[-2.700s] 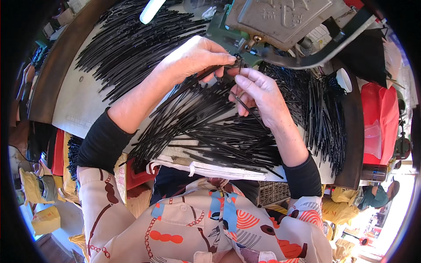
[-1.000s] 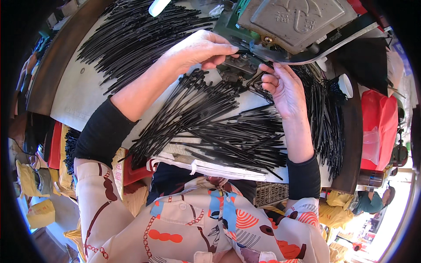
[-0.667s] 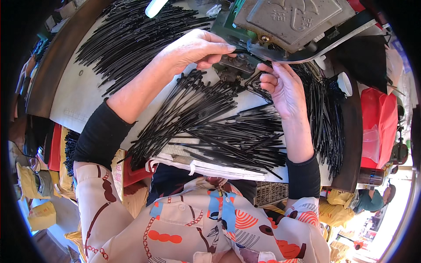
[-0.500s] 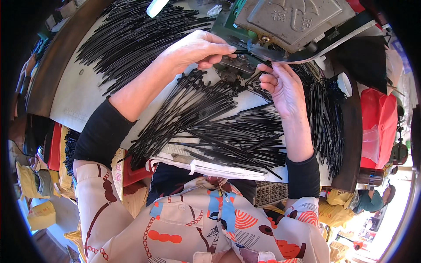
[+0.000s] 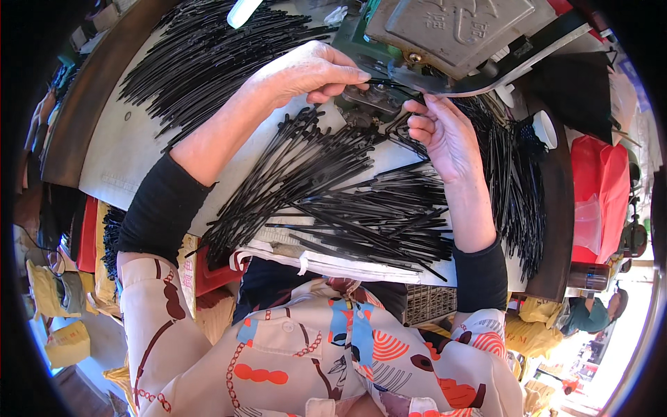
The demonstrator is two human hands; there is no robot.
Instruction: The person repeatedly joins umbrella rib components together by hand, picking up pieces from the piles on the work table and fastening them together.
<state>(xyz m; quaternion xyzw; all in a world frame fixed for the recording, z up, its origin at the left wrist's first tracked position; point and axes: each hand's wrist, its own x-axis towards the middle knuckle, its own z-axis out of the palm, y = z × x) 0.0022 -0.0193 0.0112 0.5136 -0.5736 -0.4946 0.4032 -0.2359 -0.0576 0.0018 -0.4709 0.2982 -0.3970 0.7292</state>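
Observation:
My left hand [image 5: 306, 75] pinches one end of a thin black strip [image 5: 390, 83] between thumb and forefinger. At its other end, the fingers of my right hand [image 5: 448, 135] are closed, with the thumb and forefinger pinching. The strip runs between both hands at the working area of a green and grey metal machine [image 5: 451, 31]. A clear curved guard [image 5: 445, 85] partly covers it there, and the exact contact with the machine is hidden. Below my hands, loose black strips [image 5: 299, 174] lie heaped on the pale tabletop [image 5: 104, 153].
A large pile of black strips [image 5: 215, 62] covers the table's far left. More strips [image 5: 517, 201] hang along the right side, beside a white cup-like object [image 5: 545, 130]. White folded cloth [image 5: 333, 267] lies at the near edge. Red bags [image 5: 597, 187] and a person [image 5: 590, 313] appear at right.
Both hands have shifted slightly left, and the machine also appears a little further left and up. More of the strip between my hands shows now.

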